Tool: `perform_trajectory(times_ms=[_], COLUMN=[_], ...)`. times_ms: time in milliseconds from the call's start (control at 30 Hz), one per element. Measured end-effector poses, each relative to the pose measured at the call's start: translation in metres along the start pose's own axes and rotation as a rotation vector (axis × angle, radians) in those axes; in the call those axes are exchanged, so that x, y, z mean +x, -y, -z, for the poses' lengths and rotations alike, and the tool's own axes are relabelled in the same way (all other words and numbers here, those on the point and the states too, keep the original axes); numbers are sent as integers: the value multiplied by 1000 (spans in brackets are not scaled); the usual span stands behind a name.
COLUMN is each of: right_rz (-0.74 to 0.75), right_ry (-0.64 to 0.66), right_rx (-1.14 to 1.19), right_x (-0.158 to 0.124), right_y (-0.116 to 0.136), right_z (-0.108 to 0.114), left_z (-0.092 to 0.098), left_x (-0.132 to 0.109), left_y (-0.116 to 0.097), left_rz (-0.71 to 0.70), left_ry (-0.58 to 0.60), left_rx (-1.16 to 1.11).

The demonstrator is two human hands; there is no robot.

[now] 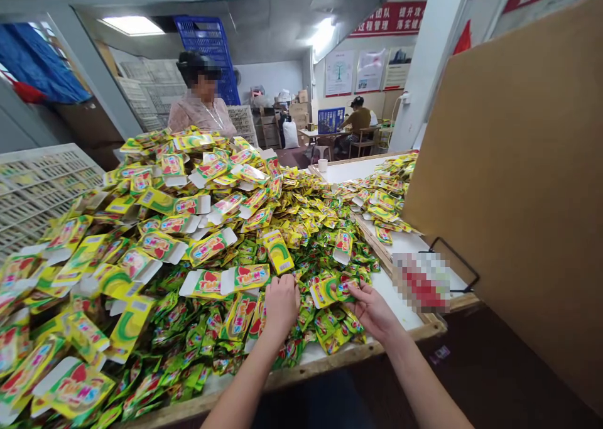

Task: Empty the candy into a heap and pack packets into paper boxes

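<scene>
My right hand (374,311) pinches the end of a small yellow and green carton (324,292) above the table's near right side. A shiny candy-like packet (347,288) shows at the fingertips; I cannot tell whether it is inside the carton. Close by on the left, my left hand (282,304) is closed with its knuckles up, and whatever its fingers grip is hidden. Beside it lies an open-flapped carton (249,278) with a watermelon print. Under both hands spread many small green sachets (193,335).
Yellow cartons (207,165) heap high at left and centre. A wooden table edge (330,361) runs in front of me. Right stand a black wire bracket (464,266) and a tall brown board (513,184). A white crate (42,190) is left; a person (202,105) stands behind the heap.
</scene>
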State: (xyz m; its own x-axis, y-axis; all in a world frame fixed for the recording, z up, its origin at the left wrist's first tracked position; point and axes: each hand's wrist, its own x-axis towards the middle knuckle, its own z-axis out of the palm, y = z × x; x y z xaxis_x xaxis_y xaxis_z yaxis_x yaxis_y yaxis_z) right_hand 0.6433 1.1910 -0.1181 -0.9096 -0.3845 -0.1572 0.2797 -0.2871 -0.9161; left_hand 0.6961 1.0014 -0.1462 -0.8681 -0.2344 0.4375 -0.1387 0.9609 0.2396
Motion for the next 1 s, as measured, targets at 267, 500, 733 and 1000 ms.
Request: perform_trajectory(times_ms=[267,500,733,1000], right_rz=[-97,-187,-158,-118], right_ry=[-92,64,17,46], right_rx=[46,-33,-266,-368], right_x=[-1,-22,-30,-32], right_y=[-11,-15,-18,-12], right_z=[-30,-41,-5,-3], left_z=[15,25,26,8], left_x=[-32,-48,-62,-59], left_y=[-6,-8,5,29], left_rz=[-490,-680,-76,302], left_ry=[-459,-266,-232,-123], left_rx=[-266,-205,-64,-270])
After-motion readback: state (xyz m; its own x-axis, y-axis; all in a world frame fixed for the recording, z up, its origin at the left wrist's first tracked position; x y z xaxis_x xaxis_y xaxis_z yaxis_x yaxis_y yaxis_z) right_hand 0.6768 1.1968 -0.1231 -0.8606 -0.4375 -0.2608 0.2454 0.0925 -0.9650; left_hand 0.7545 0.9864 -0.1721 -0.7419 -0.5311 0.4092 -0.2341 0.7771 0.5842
